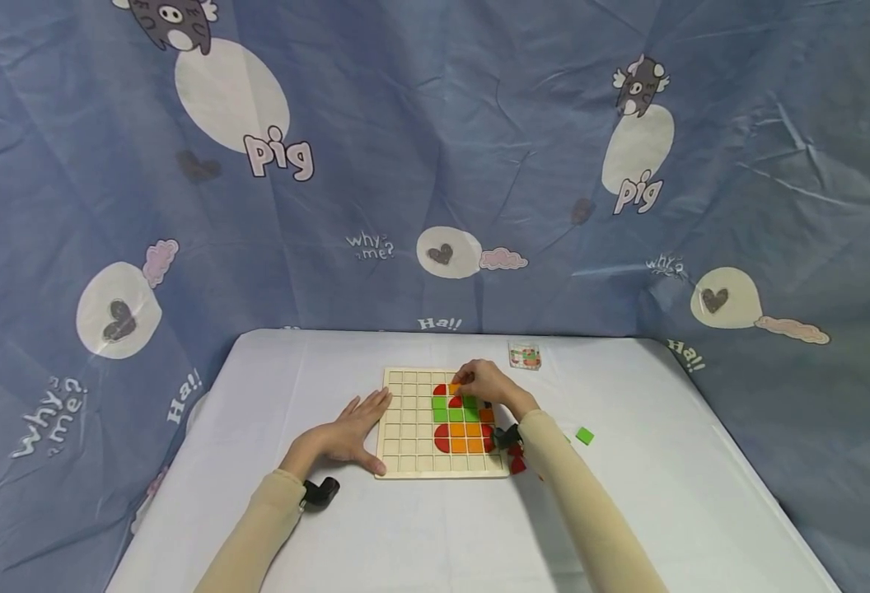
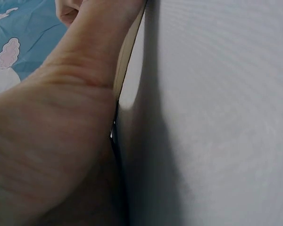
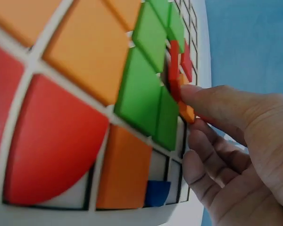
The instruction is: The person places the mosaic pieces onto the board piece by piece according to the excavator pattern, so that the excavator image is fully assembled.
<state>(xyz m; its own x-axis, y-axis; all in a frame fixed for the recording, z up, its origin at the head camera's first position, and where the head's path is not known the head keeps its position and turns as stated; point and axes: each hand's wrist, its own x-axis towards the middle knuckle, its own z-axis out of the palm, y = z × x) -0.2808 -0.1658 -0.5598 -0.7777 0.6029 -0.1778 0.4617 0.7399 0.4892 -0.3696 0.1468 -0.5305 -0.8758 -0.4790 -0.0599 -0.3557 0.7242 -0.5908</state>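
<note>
On the table lies a pale gridded board (image 1: 405, 436), partly filled with red, orange and green tiles. My left hand (image 1: 353, 430) rests against its left edge, fingers spread and straight. Over the board's upper right, my right hand (image 1: 485, 381) pinches a red rounded tile (image 3: 174, 70), tilted up from the grid beside green tiles (image 3: 144, 92). An orange tile (image 3: 187, 113) sits right by the fingertips; whether they touch it is unclear. Lower on the board, orange squares (image 1: 466, 437) lie between red rounded tiles (image 1: 442, 438). The left wrist view shows mostly the left hand's heel (image 2: 47, 136).
Beyond the board's upper right corner lies a small patterned card (image 1: 526, 356). Loose red tiles (image 1: 517, 464) lie by the lower right corner, partly under the right forearm. A green tile (image 1: 585, 436) lies farther right. A blue printed curtain (image 1: 376, 189) hangs behind the table.
</note>
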